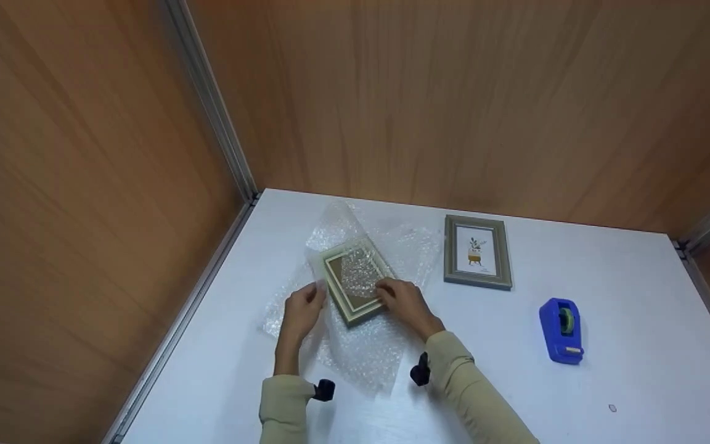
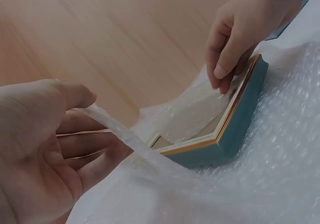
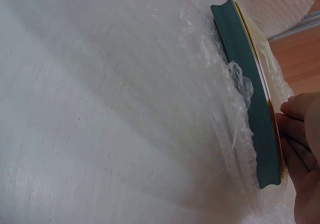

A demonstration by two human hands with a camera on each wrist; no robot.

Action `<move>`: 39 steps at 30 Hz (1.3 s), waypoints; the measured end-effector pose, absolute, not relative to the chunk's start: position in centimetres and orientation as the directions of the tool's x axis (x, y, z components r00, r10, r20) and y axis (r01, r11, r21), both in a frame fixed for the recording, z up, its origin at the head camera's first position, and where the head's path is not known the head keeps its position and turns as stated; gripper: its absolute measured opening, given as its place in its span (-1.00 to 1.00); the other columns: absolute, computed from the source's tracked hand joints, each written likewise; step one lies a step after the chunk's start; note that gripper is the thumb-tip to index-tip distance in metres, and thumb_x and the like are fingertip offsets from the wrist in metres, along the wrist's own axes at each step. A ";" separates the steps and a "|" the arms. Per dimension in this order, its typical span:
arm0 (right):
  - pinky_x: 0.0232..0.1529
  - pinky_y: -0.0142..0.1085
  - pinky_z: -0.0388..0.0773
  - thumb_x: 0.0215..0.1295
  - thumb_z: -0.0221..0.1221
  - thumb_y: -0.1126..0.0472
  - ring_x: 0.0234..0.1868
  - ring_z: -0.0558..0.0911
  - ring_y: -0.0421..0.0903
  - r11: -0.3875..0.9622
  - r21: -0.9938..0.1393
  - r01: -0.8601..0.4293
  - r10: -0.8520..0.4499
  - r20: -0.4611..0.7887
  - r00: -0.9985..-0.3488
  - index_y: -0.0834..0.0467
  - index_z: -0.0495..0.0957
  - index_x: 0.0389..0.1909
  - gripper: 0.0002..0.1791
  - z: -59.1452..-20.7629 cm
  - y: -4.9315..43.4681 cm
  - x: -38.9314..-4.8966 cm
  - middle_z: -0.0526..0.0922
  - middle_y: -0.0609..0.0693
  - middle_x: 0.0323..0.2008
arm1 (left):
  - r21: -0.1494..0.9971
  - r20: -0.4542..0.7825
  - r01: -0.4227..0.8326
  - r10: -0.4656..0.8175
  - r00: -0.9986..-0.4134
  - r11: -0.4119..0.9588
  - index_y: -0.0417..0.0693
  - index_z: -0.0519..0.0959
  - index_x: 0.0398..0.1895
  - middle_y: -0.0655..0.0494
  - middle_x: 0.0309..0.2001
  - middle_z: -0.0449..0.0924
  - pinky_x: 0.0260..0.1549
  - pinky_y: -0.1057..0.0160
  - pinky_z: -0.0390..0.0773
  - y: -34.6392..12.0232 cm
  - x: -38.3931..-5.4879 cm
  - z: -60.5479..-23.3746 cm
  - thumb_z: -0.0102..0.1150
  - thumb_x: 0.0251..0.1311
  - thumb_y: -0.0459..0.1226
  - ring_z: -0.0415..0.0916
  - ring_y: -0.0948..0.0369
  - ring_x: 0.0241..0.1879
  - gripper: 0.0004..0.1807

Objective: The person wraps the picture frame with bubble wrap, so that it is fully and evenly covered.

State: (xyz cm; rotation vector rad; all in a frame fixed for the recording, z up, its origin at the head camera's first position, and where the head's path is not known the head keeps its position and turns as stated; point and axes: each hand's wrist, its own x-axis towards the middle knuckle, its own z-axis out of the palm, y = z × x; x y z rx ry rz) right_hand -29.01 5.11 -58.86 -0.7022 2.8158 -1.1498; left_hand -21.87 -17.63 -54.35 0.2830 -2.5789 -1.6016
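A picture frame [image 1: 338, 291] with a pale green face lies aslant on a spread sheet of bubble wrap [image 1: 364, 364]. One flap of the wrap is folded over the frame's middle. My left hand [image 1: 301, 311] pinches another edge of the wrap between thumb and fingers, lifted beside the frame's left side. At the frame's right side, my right hand [image 1: 407, 302] has thumb and fingertips together on the tip of the folded flap. In the left wrist view the frame's blue-green side [image 2: 245, 119] shows, the flap [image 2: 192, 116] lying across its face.
A second picture frame [image 1: 478, 282], with a plant picture, lies to the right near the back edge of the white table [image 1: 626, 290]. A blue tape dispenser [image 1: 557, 339] stands further right. Wooden panels [image 1: 453, 105] rise behind and at the sides.
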 end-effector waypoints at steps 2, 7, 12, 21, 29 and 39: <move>-0.08 -0.22 0.52 0.33 0.06 0.10 -0.13 0.58 -0.16 0.631 -0.674 -0.384 -0.406 0.134 -0.904 0.08 0.57 -0.05 -0.73 -58.8 5.1 -29.0 0.64 -0.11 -0.16 | 0.885 -0.007 -0.103 -0.208 -0.978 0.454 -0.16 0.57 -0.01 -0.06 -0.23 0.64 -0.31 0.17 0.56 -16.8 -22.5 -54.1 -0.06 0.32 -0.10 0.57 0.13 -0.31 -0.62; -0.09 -0.24 0.51 0.33 0.07 0.10 -0.14 0.58 -0.18 0.645 -0.677 -0.354 -0.388 0.109 -0.915 0.07 0.57 -0.04 -0.74 -58.6 5.1 -28.9 0.64 -0.12 -0.15 | 0.857 -0.008 -0.115 -0.209 -0.978 0.502 -0.14 0.56 0.02 -0.08 -0.10 0.62 -0.12 0.06 0.55 -14.8 -24.0 -53.8 -0.09 0.32 -0.10 0.56 0.05 -0.09 -0.61; -0.11 -0.24 0.53 0.31 0.08 0.12 -0.17 0.59 -0.17 0.642 -0.664 -0.385 -0.398 0.141 -0.907 0.08 0.58 -0.06 -0.75 -58.6 5.0 -28.9 0.65 -0.10 -0.17 | 0.826 -0.004 -0.118 -0.203 -0.979 0.551 -0.11 0.58 0.00 -0.08 -0.05 0.60 -0.05 0.01 0.51 -13.5 -24.9 -54.1 -0.11 0.32 -0.06 0.52 -0.01 0.00 -0.59; -0.14 -0.23 0.53 0.31 0.08 0.14 -0.21 0.60 -0.15 0.641 -0.652 -0.406 -0.399 0.168 -0.901 0.09 0.59 -0.09 -0.77 -58.7 5.0 -29.0 0.65 -0.08 -0.19 | 0.748 0.032 -0.092 -0.174 -0.984 0.657 -0.11 0.62 -0.07 -0.04 -0.13 0.64 -0.21 0.08 0.56 -12.1 -25.9 -54.6 -0.06 0.30 -0.07 0.58 0.03 -0.16 -0.61; -0.14 -0.26 0.53 0.32 0.08 0.15 -0.19 0.59 -0.20 0.638 -0.656 -0.403 -0.397 0.168 -0.902 0.07 0.60 -0.08 -0.77 -59.0 4.9 -28.9 0.65 -0.11 -0.18 | 0.649 0.075 -0.101 -0.196 -0.978 0.754 -0.12 0.69 -0.27 -0.04 -0.26 0.67 -0.31 0.08 0.56 -11.1 -25.9 -55.1 0.05 0.23 -0.06 0.61 0.05 -0.29 -0.65; -0.15 -0.23 0.54 0.30 0.06 0.27 -0.20 0.59 -0.17 0.600 -0.665 -0.445 -0.427 0.205 -0.881 0.15 0.61 -0.12 -0.78 -59.0 5.1 -29.1 0.66 -0.06 -0.20 | 0.418 0.115 0.033 -0.017 -0.993 0.908 -0.10 0.68 -0.40 -0.04 -0.38 0.65 -0.42 0.03 0.53 -11.5 -25.0 -55.4 0.12 0.16 -0.29 0.56 0.00 -0.39 -0.85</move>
